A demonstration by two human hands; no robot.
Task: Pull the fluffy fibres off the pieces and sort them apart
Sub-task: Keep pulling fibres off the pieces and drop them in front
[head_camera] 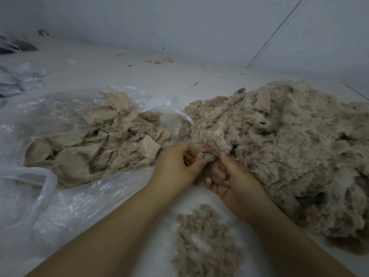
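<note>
Pinching fluffy piece: left hand, right hand, fingers seemingly curled.

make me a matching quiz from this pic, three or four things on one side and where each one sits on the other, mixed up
Things:
1. big fluffy heap
2. small fibre pile
3. flat backing pieces
4. yellow scraps

Places:
A. far back, near the wall
B. on the clear plastic bag, left side
C. right side, beside the right hand
D. near edge, between the forearms

Pairs: 1-C, 2-D, 3-B, 4-A
</note>
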